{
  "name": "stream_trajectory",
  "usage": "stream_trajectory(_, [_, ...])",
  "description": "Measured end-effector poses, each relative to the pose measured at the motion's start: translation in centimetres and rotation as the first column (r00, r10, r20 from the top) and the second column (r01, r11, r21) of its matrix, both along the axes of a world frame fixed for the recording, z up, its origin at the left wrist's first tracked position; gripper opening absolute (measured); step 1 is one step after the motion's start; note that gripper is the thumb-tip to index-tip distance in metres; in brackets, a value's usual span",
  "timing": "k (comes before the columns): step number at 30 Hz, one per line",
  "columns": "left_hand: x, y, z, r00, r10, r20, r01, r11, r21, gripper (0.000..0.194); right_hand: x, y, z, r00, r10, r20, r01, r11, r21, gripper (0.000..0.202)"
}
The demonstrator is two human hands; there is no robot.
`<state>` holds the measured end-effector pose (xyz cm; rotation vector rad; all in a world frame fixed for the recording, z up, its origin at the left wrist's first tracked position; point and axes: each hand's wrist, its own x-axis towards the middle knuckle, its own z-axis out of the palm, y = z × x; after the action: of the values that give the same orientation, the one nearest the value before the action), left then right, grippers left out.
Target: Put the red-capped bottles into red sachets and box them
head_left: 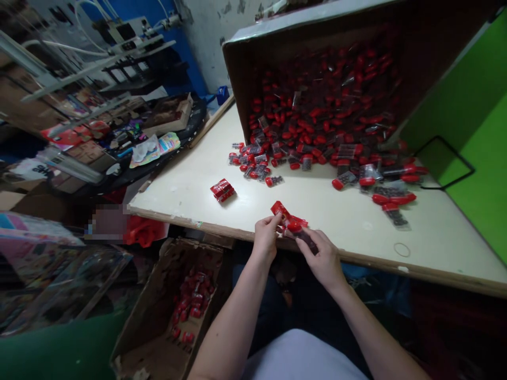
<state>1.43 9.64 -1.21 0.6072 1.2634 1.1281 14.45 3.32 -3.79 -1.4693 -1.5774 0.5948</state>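
A cream desk (182,184) spans the frame beneath a large carton (238,79), upper right, apparently laid on its side so its red-capped packets (307,161) spill within easy reach. At lower left, an open carton (160,345) holds red packs (194,295). At center, the left hand (266,235) pinches a red wrapper (279,207) while the right hand (322,258) grasps one red-capped packet (294,227) against it, seemingly for steadiness, at the desk's near edge. A small red bundle (222,190) lies left of them. No brand or lettering on the packets is legible.
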Motion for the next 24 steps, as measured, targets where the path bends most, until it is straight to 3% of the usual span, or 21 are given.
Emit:
stream_trajectory(7, [-0.02,-0.44,0.39,0.996,-0.005,0.094,0.01,0.998,-0.056,0.031,0.74,0.3,-0.66,0.996,-0.088,0.002,0.088,0.996,-0.007,0.029])
stream_trajectory(14, [0.18,-0.79,0.96,0.982,-0.011,0.188,0.024,0.998,-0.065,0.033,0.45,0.17,-0.91,0.991,-0.069,-0.115,0.058,0.994,-0.096,0.029])
stream_trajectory(24, [0.13,-0.93,0.18,0.982,0.009,0.191,0.004,0.998,-0.068,0.035,0.61,0.37,-0.87,0.973,-0.094,-0.212,0.062,0.986,-0.156,0.031])
